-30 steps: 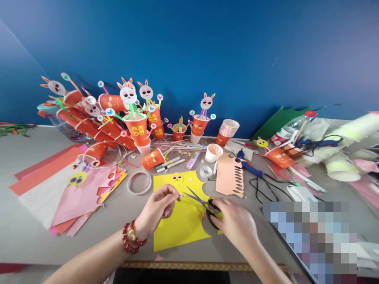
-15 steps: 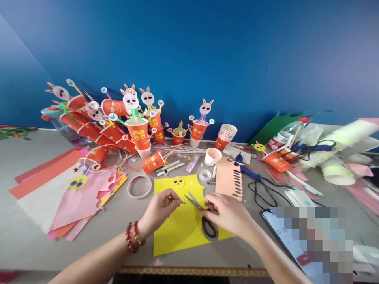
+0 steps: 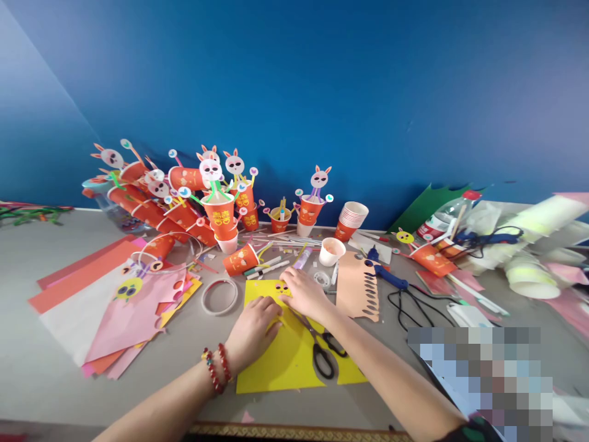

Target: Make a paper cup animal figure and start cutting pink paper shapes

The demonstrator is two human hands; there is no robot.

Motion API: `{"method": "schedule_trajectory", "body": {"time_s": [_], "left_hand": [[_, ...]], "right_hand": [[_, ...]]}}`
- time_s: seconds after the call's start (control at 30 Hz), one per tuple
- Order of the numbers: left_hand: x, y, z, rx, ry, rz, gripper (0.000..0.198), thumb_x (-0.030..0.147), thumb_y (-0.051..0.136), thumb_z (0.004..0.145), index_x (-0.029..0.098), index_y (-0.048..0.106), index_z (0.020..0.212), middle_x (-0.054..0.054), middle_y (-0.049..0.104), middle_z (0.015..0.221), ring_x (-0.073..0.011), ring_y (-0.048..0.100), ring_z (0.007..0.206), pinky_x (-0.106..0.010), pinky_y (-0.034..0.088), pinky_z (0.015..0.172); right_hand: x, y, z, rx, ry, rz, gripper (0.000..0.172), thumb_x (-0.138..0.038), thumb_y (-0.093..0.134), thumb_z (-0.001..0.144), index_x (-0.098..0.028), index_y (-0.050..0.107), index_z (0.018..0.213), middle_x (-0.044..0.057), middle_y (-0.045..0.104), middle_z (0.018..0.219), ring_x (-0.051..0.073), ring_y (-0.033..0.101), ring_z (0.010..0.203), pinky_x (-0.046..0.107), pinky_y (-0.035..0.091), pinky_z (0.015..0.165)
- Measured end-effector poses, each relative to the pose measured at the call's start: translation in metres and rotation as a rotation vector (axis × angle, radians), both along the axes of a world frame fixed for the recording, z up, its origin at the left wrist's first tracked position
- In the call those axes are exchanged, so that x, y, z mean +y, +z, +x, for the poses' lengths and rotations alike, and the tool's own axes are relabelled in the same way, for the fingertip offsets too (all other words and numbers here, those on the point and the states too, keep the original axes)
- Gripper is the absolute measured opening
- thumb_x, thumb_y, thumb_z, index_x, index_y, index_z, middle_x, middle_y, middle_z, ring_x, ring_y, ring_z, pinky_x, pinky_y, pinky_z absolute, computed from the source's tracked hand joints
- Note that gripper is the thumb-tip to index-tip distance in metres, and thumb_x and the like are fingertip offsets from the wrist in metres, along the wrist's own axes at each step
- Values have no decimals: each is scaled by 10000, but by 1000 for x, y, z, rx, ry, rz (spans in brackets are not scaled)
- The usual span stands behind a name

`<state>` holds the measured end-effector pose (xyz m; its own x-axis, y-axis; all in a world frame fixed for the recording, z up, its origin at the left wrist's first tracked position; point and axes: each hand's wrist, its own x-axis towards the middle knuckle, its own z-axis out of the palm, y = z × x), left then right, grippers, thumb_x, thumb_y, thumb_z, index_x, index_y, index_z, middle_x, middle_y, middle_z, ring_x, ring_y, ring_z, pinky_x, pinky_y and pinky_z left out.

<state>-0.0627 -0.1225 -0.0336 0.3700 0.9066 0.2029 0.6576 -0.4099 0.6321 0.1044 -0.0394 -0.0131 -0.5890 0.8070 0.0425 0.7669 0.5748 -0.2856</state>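
Observation:
A yellow paper sheet [image 3: 285,362] lies on the grey table in front of me. My left hand [image 3: 252,326], with a red bead bracelet at the wrist, rests on the sheet's upper left part, fingers curled together; what they hold is hidden. My right hand [image 3: 304,294] reaches across the sheet's top edge, fingers stretched out, fingertips touching a small yellow round face cutout [image 3: 281,287]. Black-handled scissors [image 3: 322,351] lie loose on the sheet, just right of my left hand and below my right forearm.
Orange paper cups with bunny faces [image 3: 221,209] crowd the back left. A stack of coloured sheets [image 3: 115,307], a white ring [image 3: 219,296], a tape roll [image 3: 322,278], a cut peach sheet [image 3: 356,288], a blue glue gun [image 3: 386,276] and a phone [image 3: 460,368] surround the work spot.
My right hand let go of the scissors, which now lie on the yellow sheet, and moved up and left to the face cutout. My left hand lowered onto the sheet.

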Motion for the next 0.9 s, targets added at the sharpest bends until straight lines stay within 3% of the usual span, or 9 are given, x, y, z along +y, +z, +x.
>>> {"method": "schedule_trajectory", "body": {"time_s": [0.23,0.43,0.63,0.9], "left_hand": [[3,-5,-5,-63,33,87,281,171,590,840,218,574,1116,-101,611,1166,-276,574,1081,-440,472,935],[8,-11,-11,-47,113,147,307,189,596,832,224,563,1136,-106,602,1188,-296,574,1103,-457,474,936],[7,-16,-9,20,145,147,372,231,637,824,214,539,1183,-118,601,1230,-316,575,1118,-483,469,945],[7,-18,-10,48,151,168,386,242,641,823,206,536,1193,-126,600,1235,-317,578,1121,-478,473,947]], "right_hand": [[7,-6,5,84,-13,4,328,-200,717,809,-204,552,1093,84,588,1147,251,565,1101,342,462,898],[5,-5,5,79,-8,-13,344,-175,706,818,-190,552,1126,101,586,1174,239,619,994,315,482,801],[8,-4,3,65,25,-30,342,-145,687,809,-178,570,1128,106,594,1158,254,584,1069,335,464,873],[11,-3,2,132,41,-46,225,-109,700,768,-174,594,956,84,593,1041,250,582,1009,334,460,843]]}}
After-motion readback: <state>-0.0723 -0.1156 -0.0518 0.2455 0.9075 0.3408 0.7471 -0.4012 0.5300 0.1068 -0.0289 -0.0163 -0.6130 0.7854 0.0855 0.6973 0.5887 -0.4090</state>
